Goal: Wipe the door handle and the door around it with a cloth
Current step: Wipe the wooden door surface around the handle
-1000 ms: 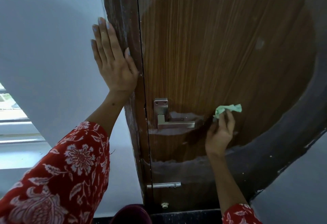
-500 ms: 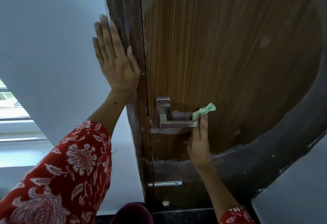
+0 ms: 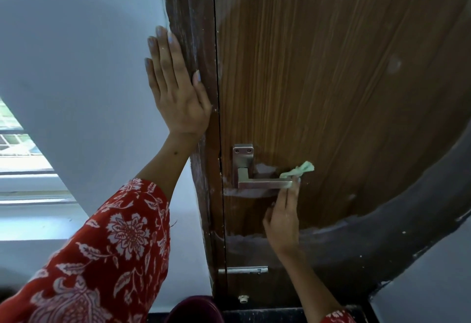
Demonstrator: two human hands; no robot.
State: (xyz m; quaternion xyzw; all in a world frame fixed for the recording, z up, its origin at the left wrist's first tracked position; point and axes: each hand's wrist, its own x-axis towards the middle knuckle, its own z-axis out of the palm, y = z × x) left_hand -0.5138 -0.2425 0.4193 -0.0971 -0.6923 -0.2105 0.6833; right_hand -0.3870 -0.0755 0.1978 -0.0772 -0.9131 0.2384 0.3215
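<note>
Risk: right hand [image 3: 283, 218] pinches the small green cloth [image 3: 298, 169] at the free tip of the door handle [image 3: 265, 183], centre frame, so it could slip off or depress the lever, while left hand [image 3: 175, 93] lies flat, fingers straight, on the door frame [image 3: 193, 42].

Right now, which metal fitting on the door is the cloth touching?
The lever handle: the green cloth, pinched by the right hand, sits at its free end. The low latch near the door's bottom is untouched.
</note>
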